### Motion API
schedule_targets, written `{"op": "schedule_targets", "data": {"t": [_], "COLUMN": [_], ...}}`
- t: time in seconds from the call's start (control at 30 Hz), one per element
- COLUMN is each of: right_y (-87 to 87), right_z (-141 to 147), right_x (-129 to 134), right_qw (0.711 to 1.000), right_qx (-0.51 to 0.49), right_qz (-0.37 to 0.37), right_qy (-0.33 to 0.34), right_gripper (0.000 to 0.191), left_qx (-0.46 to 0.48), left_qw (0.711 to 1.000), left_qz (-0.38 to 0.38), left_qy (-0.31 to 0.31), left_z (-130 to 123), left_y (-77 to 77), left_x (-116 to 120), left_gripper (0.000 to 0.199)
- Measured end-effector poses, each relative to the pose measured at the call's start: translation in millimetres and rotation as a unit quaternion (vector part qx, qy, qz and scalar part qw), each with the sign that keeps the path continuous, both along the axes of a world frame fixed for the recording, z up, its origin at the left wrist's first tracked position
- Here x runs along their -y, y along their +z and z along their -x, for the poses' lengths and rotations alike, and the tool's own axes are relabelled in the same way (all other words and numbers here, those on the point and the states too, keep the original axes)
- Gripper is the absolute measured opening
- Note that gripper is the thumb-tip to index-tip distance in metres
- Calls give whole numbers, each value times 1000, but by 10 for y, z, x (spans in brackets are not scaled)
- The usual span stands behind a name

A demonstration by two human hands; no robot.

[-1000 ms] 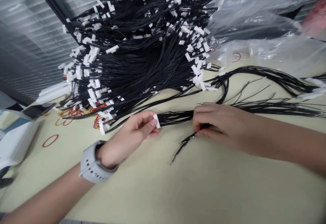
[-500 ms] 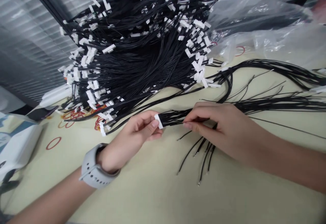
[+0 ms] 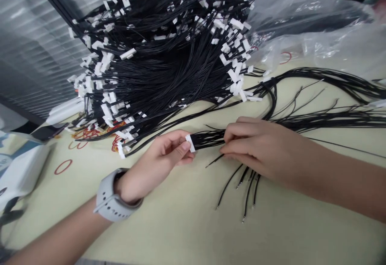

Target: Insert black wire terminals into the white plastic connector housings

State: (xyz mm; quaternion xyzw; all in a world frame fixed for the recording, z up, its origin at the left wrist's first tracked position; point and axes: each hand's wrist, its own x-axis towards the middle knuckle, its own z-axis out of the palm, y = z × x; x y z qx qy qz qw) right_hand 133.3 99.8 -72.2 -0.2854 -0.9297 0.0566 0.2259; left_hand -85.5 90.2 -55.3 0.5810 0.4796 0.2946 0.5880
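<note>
Head view: the left hand (image 3: 164, 151) is pinching the white connector (image 3: 190, 142) at its three o'clock; the right hand (image 3: 256, 144) is clamping black wires (image 3: 208, 139). Loose ends (image 3: 247, 196), bunched a second ago, are fanning toward seven o'clock, probably becoming easier to single out.

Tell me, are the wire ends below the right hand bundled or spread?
Spread: the wire ends fan out, with tabletop showing between them.

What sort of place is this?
Likely a cable-assembly workplace: a big heap of black wire harnesses, rubber bands, and a white connector with black wires in the left hand.
</note>
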Motion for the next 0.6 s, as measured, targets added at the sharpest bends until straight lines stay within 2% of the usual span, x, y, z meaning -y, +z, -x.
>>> {"op": "schedule_targets", "data": {"t": [0.2, 0.3, 0.37, 0.47, 0.53, 0.6], "right_y": [-126, -152, -145, -112, -77, -36], "right_z": [63, 53, 38, 35, 53, 80], "right_x": [56, 66, 67, 78, 92, 103], "right_qw": [992, 991, 995, 997, 990, 986], "right_qx": [89, 91, 56, -2, -29, -50], "right_qz": [-83, -95, -68, 30, 91, 117], "right_qy": [-29, -23, -37, -76, -101, -110], "right_gripper": [16, 20, 25, 27, 21, 12], "left_qx": [-2, 0, 0, 4, 8, 11], "left_qw": [1000, 1000, 1000, 1000, 1000, 1000], "left_qz": [1, 2, 4, 10, 12, 13], "left_qy": [2, -1, -3, -8, -10, -12], "left_z": [-6, 3, 8, 9, 5, 0], "left_y": [2, 1, 2, 11, 19, 25], "left_x": [-9, -11, -11, -13, -13, -10], "left_gripper": [8, 9, 8, 11, 12, 12]}}
